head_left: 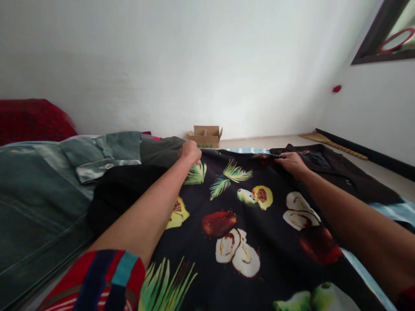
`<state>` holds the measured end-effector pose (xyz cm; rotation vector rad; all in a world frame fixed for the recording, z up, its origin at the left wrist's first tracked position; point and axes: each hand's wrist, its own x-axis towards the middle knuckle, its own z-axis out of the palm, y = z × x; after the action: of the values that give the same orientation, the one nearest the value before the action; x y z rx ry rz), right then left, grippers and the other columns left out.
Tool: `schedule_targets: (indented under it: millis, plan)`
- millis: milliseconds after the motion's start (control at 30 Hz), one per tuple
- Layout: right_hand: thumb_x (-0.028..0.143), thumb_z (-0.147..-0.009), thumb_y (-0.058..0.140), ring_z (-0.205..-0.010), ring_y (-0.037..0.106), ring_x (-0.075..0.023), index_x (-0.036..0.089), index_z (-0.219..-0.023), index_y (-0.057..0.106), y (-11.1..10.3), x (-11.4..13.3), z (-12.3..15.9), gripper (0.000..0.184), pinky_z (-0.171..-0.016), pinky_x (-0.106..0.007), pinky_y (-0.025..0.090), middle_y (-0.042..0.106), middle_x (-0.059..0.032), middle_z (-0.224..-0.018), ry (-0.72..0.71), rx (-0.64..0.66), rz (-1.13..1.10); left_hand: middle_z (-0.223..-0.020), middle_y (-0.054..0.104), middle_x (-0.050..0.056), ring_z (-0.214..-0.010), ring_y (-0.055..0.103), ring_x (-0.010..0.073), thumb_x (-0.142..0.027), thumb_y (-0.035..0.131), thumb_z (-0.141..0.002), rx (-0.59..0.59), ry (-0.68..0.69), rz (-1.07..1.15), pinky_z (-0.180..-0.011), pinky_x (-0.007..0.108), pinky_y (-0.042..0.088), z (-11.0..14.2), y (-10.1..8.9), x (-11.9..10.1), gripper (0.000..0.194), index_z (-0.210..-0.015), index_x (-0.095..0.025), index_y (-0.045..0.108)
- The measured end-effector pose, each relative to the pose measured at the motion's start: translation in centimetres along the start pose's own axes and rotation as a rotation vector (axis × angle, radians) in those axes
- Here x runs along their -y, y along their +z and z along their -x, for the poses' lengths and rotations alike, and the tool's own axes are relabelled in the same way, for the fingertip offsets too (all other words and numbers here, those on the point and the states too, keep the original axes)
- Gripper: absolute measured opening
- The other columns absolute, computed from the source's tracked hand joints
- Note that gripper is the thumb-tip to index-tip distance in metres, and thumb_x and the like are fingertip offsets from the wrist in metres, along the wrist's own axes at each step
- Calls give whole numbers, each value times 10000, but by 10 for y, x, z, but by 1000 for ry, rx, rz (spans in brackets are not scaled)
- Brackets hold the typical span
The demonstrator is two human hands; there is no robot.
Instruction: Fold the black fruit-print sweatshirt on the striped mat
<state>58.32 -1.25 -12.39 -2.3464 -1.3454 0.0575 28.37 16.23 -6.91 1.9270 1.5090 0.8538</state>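
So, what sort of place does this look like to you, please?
Probably a bedroom in a home: a black fruit-print cloth and denim clothing lie on a striped sheet, beside a red cushion.

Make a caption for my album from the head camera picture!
Left hand and right hand at the far edge of a black fruit-print cloth beside a green denim jacket.
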Motion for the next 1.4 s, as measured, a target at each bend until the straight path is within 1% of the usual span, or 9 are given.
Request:
schedule_targets:
  millis: [100, 233, 400, 600, 733, 833, 967, 1133, 1400]
  plan:
    - [393, -877, 394, -619, 540, -135, 77, -976, 662, -21, 1, -18, 426, -504, -214, 340, 616, -42, -705, -15, -50, 23, -1149, 569, 161, -1188, 425, 379, -114, 605, -774, -111, 61, -184, -958, 478, 321, 2, -4, -10, 226, -1000, -128, 599]
    - [403, -860, 433, -763, 585, -193, 136, -958, 678, -19, 9, -30, 375, -598, -244, 392, 649, -81, -830, -19, -73, 132, -1185, 530, 189, -1136, 486, 373, -114, 502, -825, -175, 116, -335, -936, 456, 350, 13, 22, -1, 296, -1121, -117, 513]
    - [377, -842, 477, -917, 596, -258, 168, -978, 671, 6, 18, -25, 316, -737, -323, 430, 644, -146, -993, -18, -2, 273, -1203, 471, 185, -1074, 536, 347, -59, 568, -737, -107, 145, -437, -916, 414, 390, 27, 58, 24, 423, -1139, -135, 464]
    - [396, -907, 370, -1061, 537, -331, 136, -1101, 604, -5, 26, -34, 399, -832, -416, 399, 596, -207, -1095, -48, -29, 337, -1397, 264, 205, -1256, 345, 348, -92, 478, -793, -100, 233, -498, -1023, 446, 272, 35, 63, 37, 495, -1262, -127, 326]
    - [390, -901, 405, -1026, 564, -308, 151, -1092, 591, 9, 24, -30, 359, -809, -392, 420, 616, -187, -1063, -46, 8, 312, -1483, 162, 173, -1335, 208, 334, -157, 491, -807, -2, 280, -583, -1069, 471, 167, 52, 72, 34, 395, -1195, -138, 418]
    - [434, -861, 479, -1021, 572, -272, 162, -1135, 558, 19, 13, -24, 394, -796, -338, 432, 618, -153, -1084, -33, 29, 260, -1491, 193, 135, -1373, 105, 292, -246, 534, -810, 93, 304, -530, -1088, 462, 92, 71, 82, 27, 314, -1110, -163, 500]
    - [479, -804, 542, -993, 589, -233, 142, -1130, 576, 9, -14, -13, 470, -779, -274, 435, 635, -121, -1069, 22, 39, 177, -1460, 295, 119, -1368, 151, 274, -385, 630, -747, 245, 279, -255, -1087, 466, 39, 91, 88, 32, 383, -1080, -212, 552]
    - [410, -824, 524, -986, 596, -176, 131, -1122, 601, -18, -49, 15, 415, -802, -206, 417, 649, -77, -1068, 70, 12, 84, -1481, 232, 142, -1366, 152, 293, -494, 398, -866, 342, 318, -608, -1062, 527, 98, 99, 85, 40, 563, -1329, -174, 380]
    - [507, -744, 572, -814, 634, -203, 197, -934, 692, -47, -90, 79, 383, -678, -242, 427, 689, -45, -878, 99, 61, 98, -1488, 221, 126, -1366, 166, 255, -527, 235, -908, 475, 548, -691, -1057, 462, 192, 165, 107, -18, 584, -1363, -173, 327]
